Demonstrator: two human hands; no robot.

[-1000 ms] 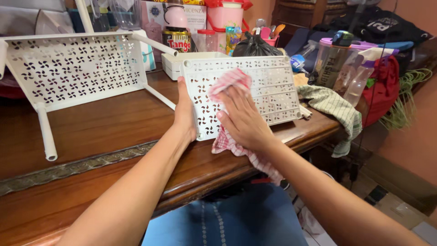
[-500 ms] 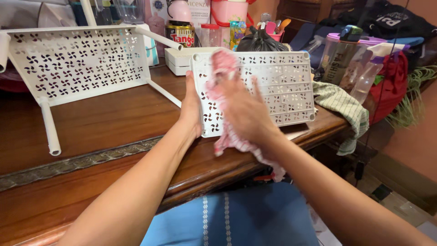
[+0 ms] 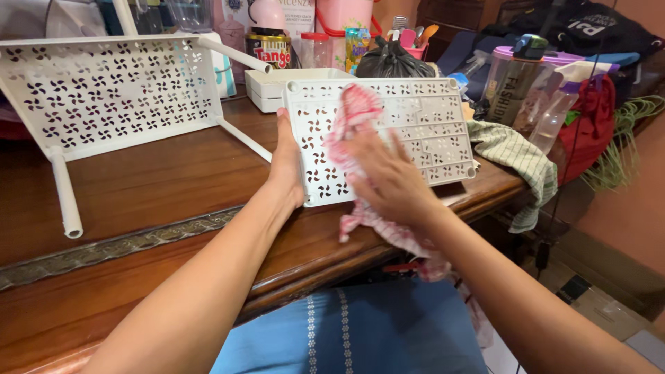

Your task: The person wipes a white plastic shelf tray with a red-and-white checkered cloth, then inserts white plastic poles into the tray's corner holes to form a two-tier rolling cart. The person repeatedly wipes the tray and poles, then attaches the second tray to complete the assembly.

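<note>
R hand (image 3: 391, 181) w/ pink-white checked cloth (image 3: 357, 131) pressed flat has swept higher up the white perforated plastic shelf panel (image 3: 415, 131), L hand (image 3: 287, 163) gripping its left edge on the brown wooden table (image 3: 159, 180) — wiping's mid-way.

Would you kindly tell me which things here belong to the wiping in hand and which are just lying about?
In use:
left hand gripping the white perforated panel
right hand pressing the pink cloth on it

Lying about:
white shelf with legs
green checked towel
black bag
bottles
</note>
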